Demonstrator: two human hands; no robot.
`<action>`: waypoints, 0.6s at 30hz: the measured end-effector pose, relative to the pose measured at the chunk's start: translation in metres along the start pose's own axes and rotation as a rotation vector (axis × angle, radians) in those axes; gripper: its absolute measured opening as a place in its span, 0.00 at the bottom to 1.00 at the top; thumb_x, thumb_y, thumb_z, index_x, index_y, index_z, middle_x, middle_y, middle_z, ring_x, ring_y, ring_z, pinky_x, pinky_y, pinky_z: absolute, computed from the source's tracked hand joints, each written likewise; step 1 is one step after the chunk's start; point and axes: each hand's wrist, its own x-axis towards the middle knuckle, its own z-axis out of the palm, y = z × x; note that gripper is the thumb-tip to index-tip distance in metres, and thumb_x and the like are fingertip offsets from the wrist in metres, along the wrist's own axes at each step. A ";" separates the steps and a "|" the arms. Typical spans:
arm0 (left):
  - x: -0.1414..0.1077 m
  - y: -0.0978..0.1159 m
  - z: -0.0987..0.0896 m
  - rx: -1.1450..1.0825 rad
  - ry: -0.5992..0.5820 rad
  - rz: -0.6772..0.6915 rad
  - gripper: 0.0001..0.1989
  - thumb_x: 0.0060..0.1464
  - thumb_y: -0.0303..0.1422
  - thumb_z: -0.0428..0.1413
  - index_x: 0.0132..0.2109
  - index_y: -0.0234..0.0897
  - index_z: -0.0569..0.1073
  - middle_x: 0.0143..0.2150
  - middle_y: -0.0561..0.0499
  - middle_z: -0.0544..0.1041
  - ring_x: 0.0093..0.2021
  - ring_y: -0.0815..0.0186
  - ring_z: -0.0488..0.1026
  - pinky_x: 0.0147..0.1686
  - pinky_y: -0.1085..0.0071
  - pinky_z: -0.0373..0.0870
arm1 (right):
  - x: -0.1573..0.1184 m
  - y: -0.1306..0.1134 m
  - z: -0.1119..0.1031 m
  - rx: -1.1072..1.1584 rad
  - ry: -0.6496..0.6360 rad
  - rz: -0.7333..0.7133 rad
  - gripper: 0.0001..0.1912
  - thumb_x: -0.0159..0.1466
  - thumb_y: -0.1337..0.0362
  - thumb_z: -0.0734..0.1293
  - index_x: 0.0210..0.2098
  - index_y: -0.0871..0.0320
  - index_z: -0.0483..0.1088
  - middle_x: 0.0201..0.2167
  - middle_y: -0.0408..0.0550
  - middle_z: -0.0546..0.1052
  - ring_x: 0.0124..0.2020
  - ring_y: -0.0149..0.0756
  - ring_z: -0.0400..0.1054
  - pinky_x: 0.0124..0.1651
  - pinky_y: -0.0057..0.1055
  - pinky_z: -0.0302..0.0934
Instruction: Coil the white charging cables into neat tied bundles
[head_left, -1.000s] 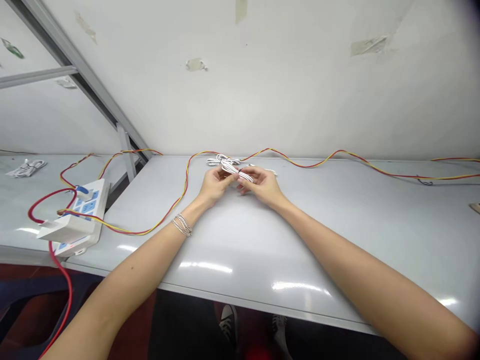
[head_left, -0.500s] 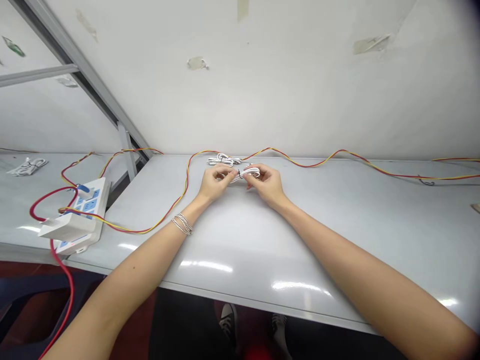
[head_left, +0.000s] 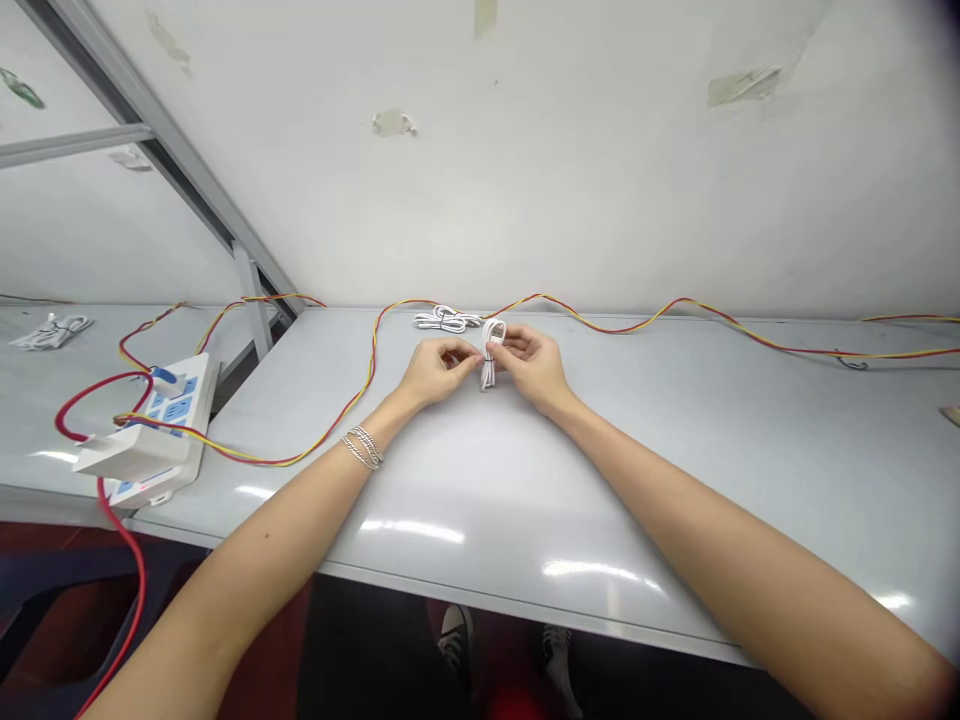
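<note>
Long axis of a narrow white cable coil (head_left: 490, 352) nearly upright in view, running from the person toward the wall with a slight lean. Rounded loop end up, toward the wall; looser lower end down, toward the person. Doubled strands lying side by side, gathered at the middle by a thin dark tie. Position: over the pale grey table (head_left: 675, 470), near its far edge, with any contact between coil and table impossible to tell.

On the coil's left, a left hand (head_left: 439, 370), half closed, its curled fingertips (head_left: 472, 352) pinching the coil near the tie. On the coil's right, a right hand (head_left: 534, 368), also half closed, its fingertips (head_left: 504, 345) gripping the bundle from the other side.

Just behind the coil, a second white cable coil (head_left: 446, 320) lying flat on the table. Farther behind the coil, a twisted red-and-yellow wire (head_left: 373, 350) snaking along the table by the wall. Well left of the coil, a white power strip with blue panels (head_left: 176, 410), and beyond that, a small bundled white cable (head_left: 51, 331). Left of the coil and lower in view, a silver chain bracelet (head_left: 364, 448) around the left wrist.
</note>
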 end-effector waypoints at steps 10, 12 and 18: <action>0.001 -0.003 -0.002 0.100 -0.041 0.114 0.07 0.55 0.35 0.57 0.36 0.34 0.76 0.35 0.46 0.80 0.34 0.65 0.74 0.36 0.68 0.69 | -0.001 -0.008 0.000 -0.004 -0.038 0.074 0.24 0.54 0.53 0.74 0.46 0.57 0.72 0.21 0.40 0.72 0.20 0.31 0.67 0.25 0.29 0.66; 0.001 -0.003 -0.002 0.117 0.005 0.172 0.06 0.55 0.34 0.57 0.36 0.35 0.76 0.35 0.46 0.80 0.35 0.65 0.74 0.36 0.68 0.70 | 0.001 -0.010 -0.001 0.029 -0.071 0.150 0.19 0.55 0.54 0.72 0.41 0.59 0.74 0.23 0.43 0.74 0.21 0.32 0.69 0.26 0.32 0.68; 0.002 -0.004 -0.003 0.051 0.148 0.219 0.07 0.56 0.35 0.57 0.36 0.35 0.75 0.36 0.46 0.79 0.37 0.65 0.74 0.37 0.69 0.71 | 0.001 -0.011 -0.004 0.042 -0.249 0.167 0.27 0.49 0.62 0.74 0.49 0.57 0.73 0.30 0.42 0.76 0.27 0.33 0.72 0.31 0.32 0.71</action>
